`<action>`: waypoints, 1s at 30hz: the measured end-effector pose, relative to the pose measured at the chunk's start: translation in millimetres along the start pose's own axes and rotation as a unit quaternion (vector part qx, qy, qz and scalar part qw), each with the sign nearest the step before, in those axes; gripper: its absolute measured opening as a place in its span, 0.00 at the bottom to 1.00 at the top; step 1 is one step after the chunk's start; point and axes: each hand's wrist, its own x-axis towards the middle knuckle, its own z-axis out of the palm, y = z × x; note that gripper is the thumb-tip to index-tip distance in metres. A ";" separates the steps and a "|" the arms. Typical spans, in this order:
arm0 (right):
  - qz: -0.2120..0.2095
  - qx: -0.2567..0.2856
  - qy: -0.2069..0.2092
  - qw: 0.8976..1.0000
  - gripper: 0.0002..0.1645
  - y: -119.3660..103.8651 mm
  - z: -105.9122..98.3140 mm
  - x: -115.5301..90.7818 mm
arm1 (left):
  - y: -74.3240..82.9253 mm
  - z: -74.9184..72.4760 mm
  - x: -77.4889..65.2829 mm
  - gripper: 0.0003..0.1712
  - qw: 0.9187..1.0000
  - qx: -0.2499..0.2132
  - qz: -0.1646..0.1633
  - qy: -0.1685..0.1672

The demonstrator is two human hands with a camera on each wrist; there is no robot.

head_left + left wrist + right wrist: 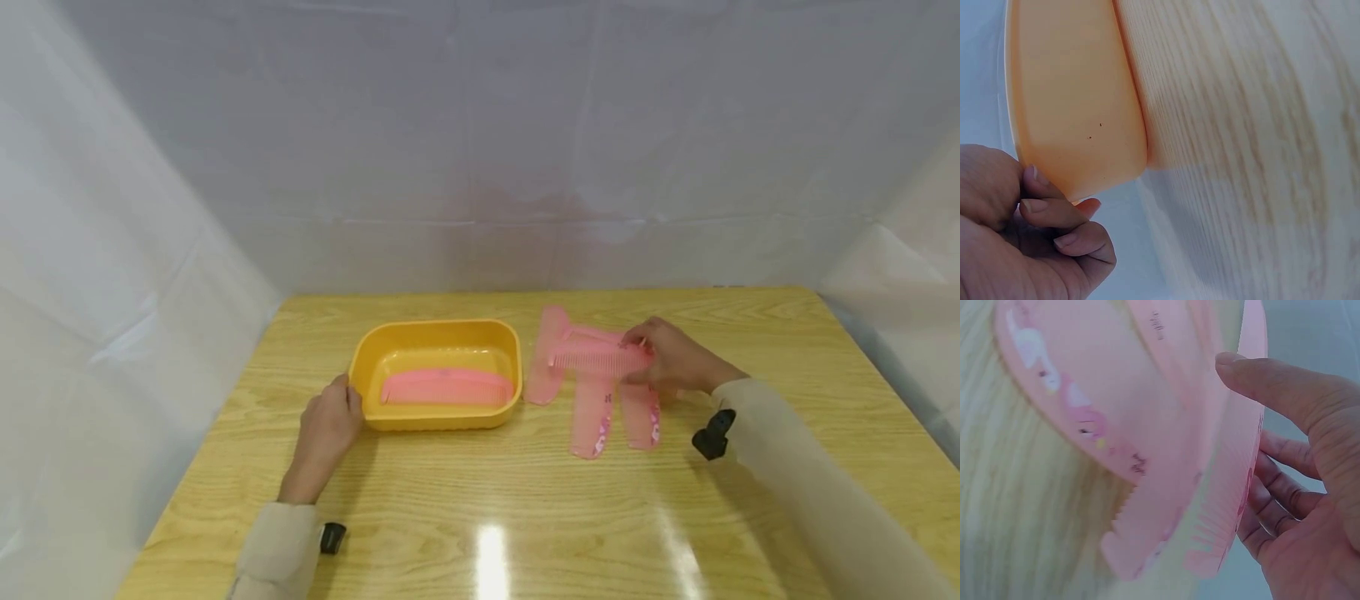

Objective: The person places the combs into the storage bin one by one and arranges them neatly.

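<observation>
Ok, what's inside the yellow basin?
At least one pink comb lies in the yellow basin, toward its near side. Anything beneath the comb, or tucked behind the basin's near wall, is hidden.

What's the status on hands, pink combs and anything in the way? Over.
Left hand grips left end of yellow tub. Right hand pinches pink comb over loose combs. Another comb inside tub. Likely obstacle: tub's raised wall.

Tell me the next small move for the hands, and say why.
Probably lift the held comb and carry it left over the yellow basin. The right hand already pinches it over the other pink combs, the left hand grips the basin's edge, and one comb already lies inside.
</observation>
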 end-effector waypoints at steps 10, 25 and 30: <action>-0.024 0.004 0.008 1.000 0.36 -18.5 -12.9 12.5 | -0.5 -1.0 -0.1 0.14 1.000 0.001 -0.001 -0.001; -0.058 0.005 0.008 0.998 0.36 -63.8 -8.1 46.6 | 2.2 0.6 1.4 0.13 1.000 0.002 -0.001 0.000; -0.079 0.015 0.012 0.997 0.35 -82.8 0.4 58.3 | 2.4 1.2 0.8 0.13 1.000 0.001 0.004 0.002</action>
